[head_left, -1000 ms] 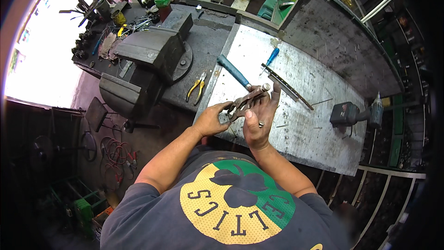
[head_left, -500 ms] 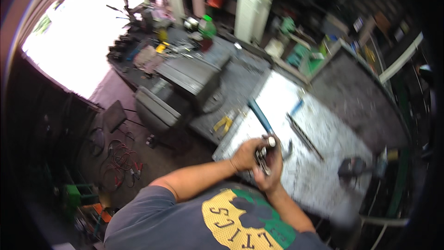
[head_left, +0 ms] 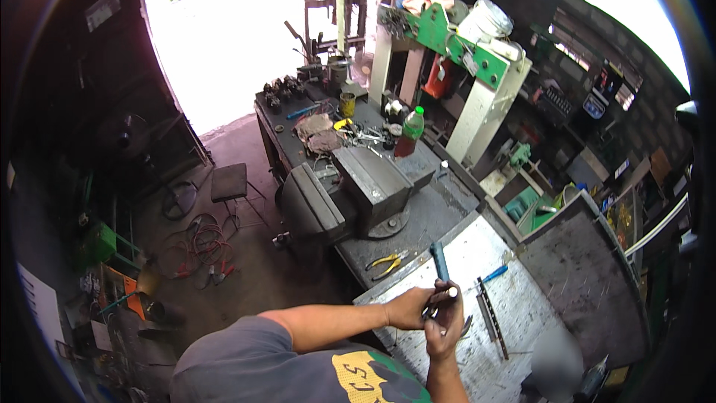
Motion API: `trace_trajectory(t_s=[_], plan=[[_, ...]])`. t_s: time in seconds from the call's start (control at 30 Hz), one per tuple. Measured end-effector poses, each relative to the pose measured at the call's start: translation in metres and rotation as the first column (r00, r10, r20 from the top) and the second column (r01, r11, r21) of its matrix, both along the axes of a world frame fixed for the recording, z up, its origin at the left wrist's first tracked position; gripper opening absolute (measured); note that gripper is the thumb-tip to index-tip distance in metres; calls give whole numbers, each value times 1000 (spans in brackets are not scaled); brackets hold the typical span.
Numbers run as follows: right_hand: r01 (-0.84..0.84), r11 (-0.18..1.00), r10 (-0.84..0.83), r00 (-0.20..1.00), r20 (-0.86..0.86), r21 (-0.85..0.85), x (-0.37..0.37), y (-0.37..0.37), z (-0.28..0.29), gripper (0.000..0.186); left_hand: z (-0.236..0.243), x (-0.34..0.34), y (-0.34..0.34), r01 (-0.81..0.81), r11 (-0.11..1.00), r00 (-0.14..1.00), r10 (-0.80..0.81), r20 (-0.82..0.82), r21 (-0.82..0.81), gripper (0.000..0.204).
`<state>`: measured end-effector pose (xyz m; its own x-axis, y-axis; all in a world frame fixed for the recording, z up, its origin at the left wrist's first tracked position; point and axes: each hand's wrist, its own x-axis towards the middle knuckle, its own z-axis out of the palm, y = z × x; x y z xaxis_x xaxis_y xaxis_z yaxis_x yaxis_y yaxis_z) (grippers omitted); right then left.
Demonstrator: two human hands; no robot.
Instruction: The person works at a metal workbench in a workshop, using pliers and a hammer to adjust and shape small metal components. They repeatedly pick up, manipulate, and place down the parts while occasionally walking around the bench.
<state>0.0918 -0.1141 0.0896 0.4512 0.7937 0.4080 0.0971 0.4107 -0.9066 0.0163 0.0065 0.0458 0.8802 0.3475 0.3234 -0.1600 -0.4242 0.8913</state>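
My left hand [head_left: 407, 309] and my right hand [head_left: 443, 339] are close together above a worn metal-topped table [head_left: 522, 298]. Both are closed around a small dark metal part with a pale round end [head_left: 446, 294]; fingers hide most of it, so its kind is unclear. Just beyond the hands, a blue handle [head_left: 439, 260] lies on the tabletop, and a curved dark metal piece [head_left: 467, 325] shows beside my right hand. A blue-handled screwdriver [head_left: 494, 274] and a long dark perforated strip [head_left: 492, 322] lie further right. Yellow-handled pliers [head_left: 385, 264] rest left of the tabletop.
A large bench vise [head_left: 373, 186] stands ahead to the left. Behind it are a green-capped bottle [head_left: 410, 133], rags [head_left: 318, 133] and scattered tools. A stool [head_left: 229, 182] and red cables [head_left: 203, 246] are on the floor at left. A dark upright panel [head_left: 582, 276] borders the right side.
My view has turned and tilted upward, so the table and hands sit lower in it and more of the workshop shows. Both hands stay together on the metal part.
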Motion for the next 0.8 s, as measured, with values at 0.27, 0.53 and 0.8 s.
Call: trace_trajectory(t_s=[0.27,0.53,0.8], plan=[[143,989,-140,987,-78,39,5,6,-10,60,-7,3,-16,-124,991,992,124,8,48,36],[132,991,-132,991,-8,10,6,2,-1,34,-29,5,-30,-251,962,961,233,151,111,28],[-370,911,375,927,-8,-180,60,1,6,17,-30,-10,-37,-340,908,940,337,57,244,36]])
